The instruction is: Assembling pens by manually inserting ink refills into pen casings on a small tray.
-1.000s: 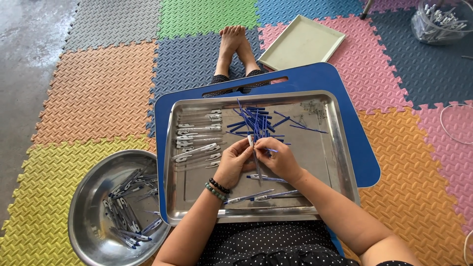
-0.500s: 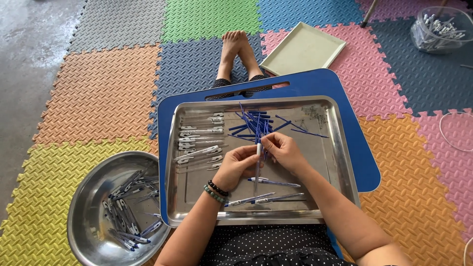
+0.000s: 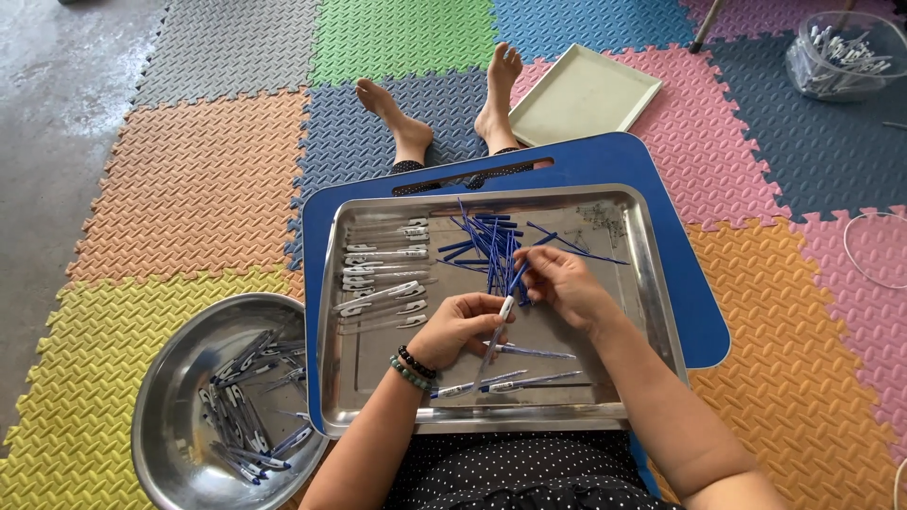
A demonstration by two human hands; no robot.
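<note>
My left hand (image 3: pixel 455 327) grips a clear pen barrel (image 3: pixel 500 326) over the middle of a steel tray (image 3: pixel 652 312). My right hand (image 3: pixel 559 283) pinches a thin blue refill (image 3: pixel 517 280) at the barrel's upper end. A pile of blue refills (image 3: pixel 491 241) lies at the tray's far middle. A row of clear pen barrels with white clips (image 3: pixel 383 274) lies along the tray's left side. Three assembled pens (image 3: pixel 515 378) lie near the tray's front edge. The tray rests on a blue lap board (image 3: pixel 694 293).
A round steel bowl (image 3: pixel 170 378) with several finished pens sits on the mat at my left. A pale green tray (image 3: pixel 581 94) lies beyond my feet. A clear tub of pen parts (image 3: pixel 841 52) stands at the far right. Coloured foam mats cover the floor.
My hands have drawn slightly apart and the barrel now tilts in my left hand, with the right hand's refill at its tip. The camera view moved slightly.
</note>
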